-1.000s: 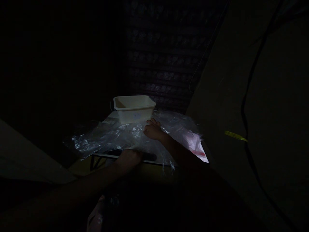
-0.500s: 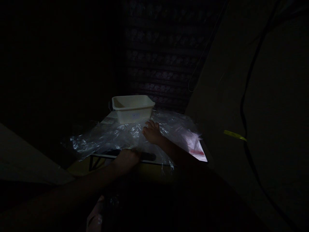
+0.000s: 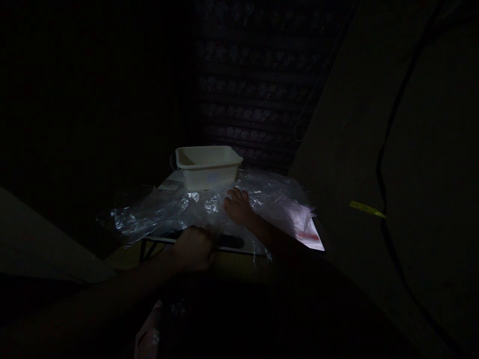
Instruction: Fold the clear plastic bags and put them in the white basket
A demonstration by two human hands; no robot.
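Thin clear plastic sheeting [image 3: 175, 209] lies crumpled over a small table [image 3: 172, 175] in dim light. Down at the table's front edge, my left hand [image 3: 194, 248] is closed in a fist on a bit of the plastic, though its fingertips are hidden and a little blurred. My right hand [image 3: 238, 205] rests on the sheeting farther in, fingers spread and slightly bent, palm down. Just beyond it stands a cream plastic tub [image 3: 210, 175], upright, its inside in shadow.
A pale pink-white printed patch [image 3: 309, 234] shows at the table's right corner. On the right wall hangs a dark cable [image 3: 380, 169] with a yellow tag [image 3: 367, 208]. A patterned curtain [image 3: 258, 89] is behind the table. A pale panel [image 3: 48, 244] slants in at left.
My left fist has come slightly lower and closer to me, off the table's front edge. My right hand stays on the plastic. The whole view has shifted slightly.
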